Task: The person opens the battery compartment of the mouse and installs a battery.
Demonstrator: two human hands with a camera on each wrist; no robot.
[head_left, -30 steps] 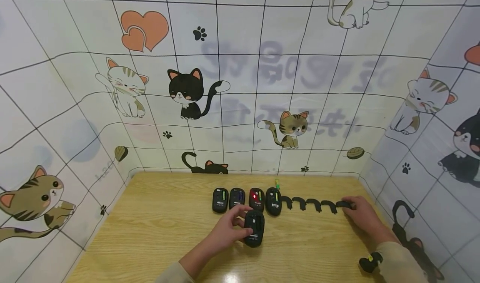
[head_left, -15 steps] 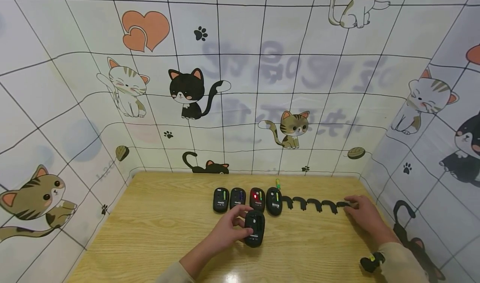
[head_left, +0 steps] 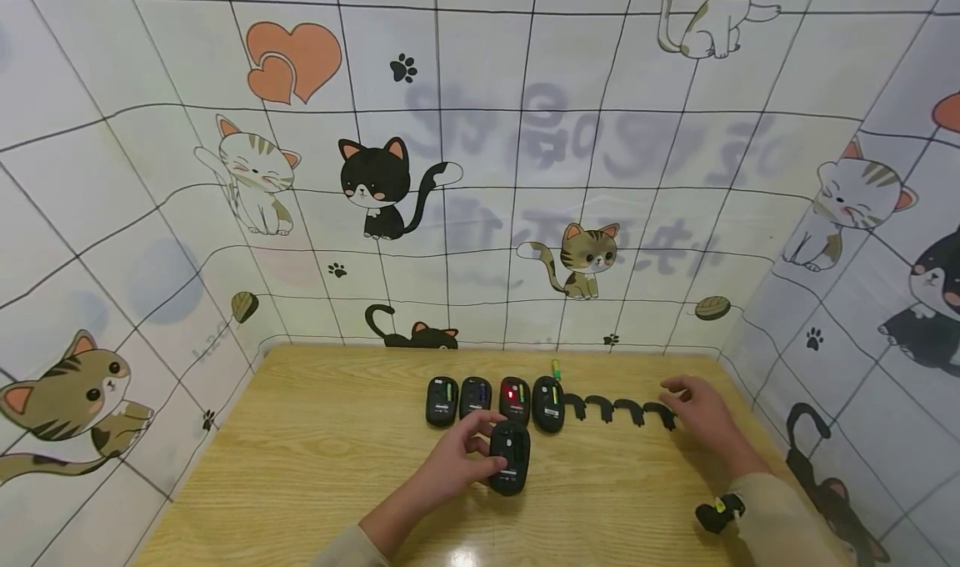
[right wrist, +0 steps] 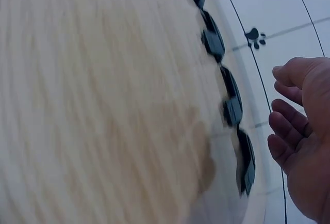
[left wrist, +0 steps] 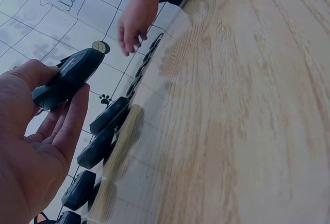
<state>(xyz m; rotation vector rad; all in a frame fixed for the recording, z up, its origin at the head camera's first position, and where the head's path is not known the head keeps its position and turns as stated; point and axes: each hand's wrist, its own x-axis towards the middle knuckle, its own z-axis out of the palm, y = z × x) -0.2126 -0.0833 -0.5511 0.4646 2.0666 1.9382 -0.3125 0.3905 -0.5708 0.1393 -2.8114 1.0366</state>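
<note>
My left hand (head_left: 457,459) holds a black computer mouse (head_left: 509,459) between thumb and fingers, its underside facing up with a dark battery slot showing. The left wrist view shows that mouse (left wrist: 72,79) raised off the table. At the right, my right hand (head_left: 697,408) hovers by the end of a row of black curved covers (head_left: 628,411). Its fingers (right wrist: 289,126) are loosely bent, and I see nothing between them in the right wrist view. The cover nearest that hand (right wrist: 248,157) lies on the table.
Several upturned mice stand in line at the back, one mouse (head_left: 513,398) glowing red and the rightmost mouse (head_left: 547,403) beside the covers. A green-and-yellow battery (head_left: 556,369) lies behind it. Patterned walls (head_left: 487,175) close off the wooden table (head_left: 315,450) at back and sides.
My right hand has moved left and its fingertips have lifted from the end cover. That cover no longer shows in the head view. The left hand and its mouse keep still.
</note>
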